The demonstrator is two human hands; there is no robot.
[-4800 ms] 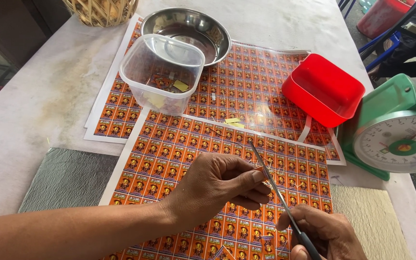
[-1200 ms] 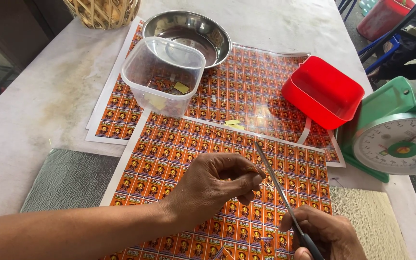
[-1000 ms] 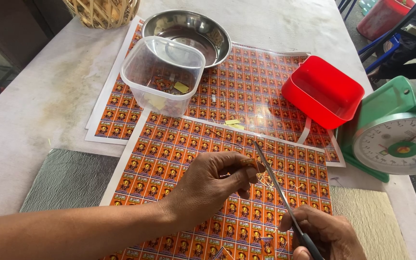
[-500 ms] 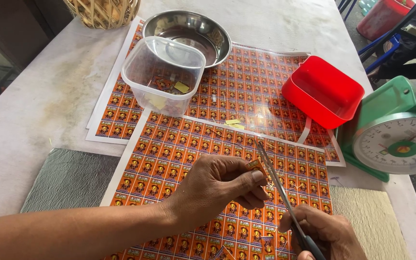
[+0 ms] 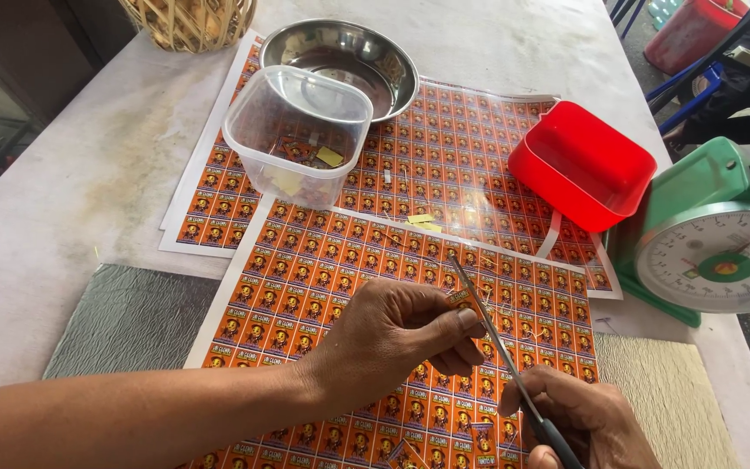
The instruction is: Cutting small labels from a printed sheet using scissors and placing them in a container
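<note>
Left hand (image 5: 392,334) pinches a small orange printed label (image 5: 460,300) between thumb and fingertips, above the orange printed sheet of small labels (image 5: 305,278) lying on the surface. Just right of it, the right hand (image 5: 579,421) is closed around dark-handled steel scissors (image 5: 501,352) (blades nearly shut), tips touching the label. Beyond the right hand: a red square plastic tub (image 5: 583,165).

Clear tub (image 5: 297,135) and steel bowl (image 5: 340,56) blocking far left; red tub (image 5: 582,162), green scale (image 5: 722,239) crowding right; grey mat (image 5: 123,317) lying open.
</note>
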